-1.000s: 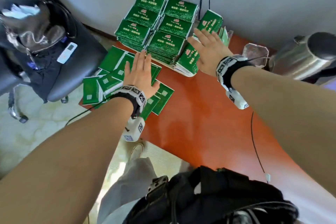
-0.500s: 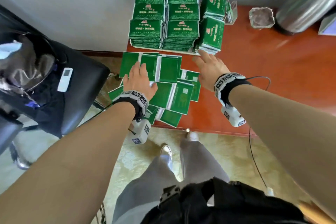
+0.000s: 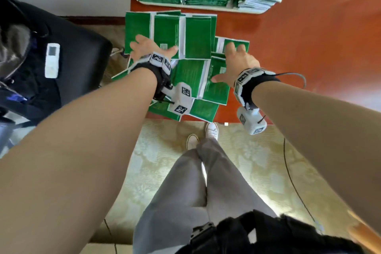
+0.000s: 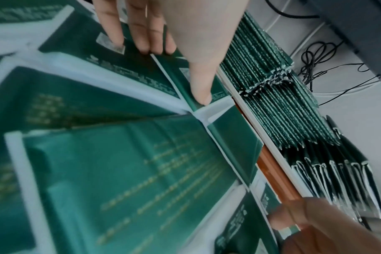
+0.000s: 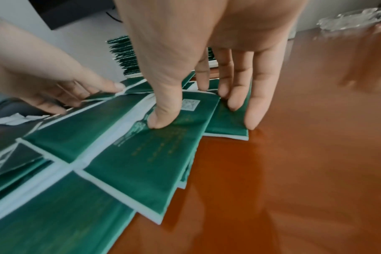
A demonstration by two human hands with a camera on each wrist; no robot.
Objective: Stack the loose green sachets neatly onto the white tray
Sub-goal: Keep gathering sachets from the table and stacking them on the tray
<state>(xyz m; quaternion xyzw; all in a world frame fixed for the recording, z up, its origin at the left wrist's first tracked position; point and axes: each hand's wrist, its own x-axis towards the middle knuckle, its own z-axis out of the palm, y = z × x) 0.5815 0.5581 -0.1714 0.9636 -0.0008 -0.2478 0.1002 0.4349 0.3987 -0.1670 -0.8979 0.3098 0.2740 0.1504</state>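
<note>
On the red table (image 3: 288,51), both flat, unclosed grips press loose sachets (image 3: 198,37) overhanging its near edge.

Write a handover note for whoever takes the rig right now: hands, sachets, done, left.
Left hand: flat, fingers straight, pressing on the loose green sachets at the left of the spread.
Right hand: flat too, fingers on the spread's right edge; nothing gripped.
Sachets: overlapping, scattered on the red table in front of the white tray.
Done: tall stacks already on the tray.
Left: gather the spread, square it up, stack it on the tray.
</note>
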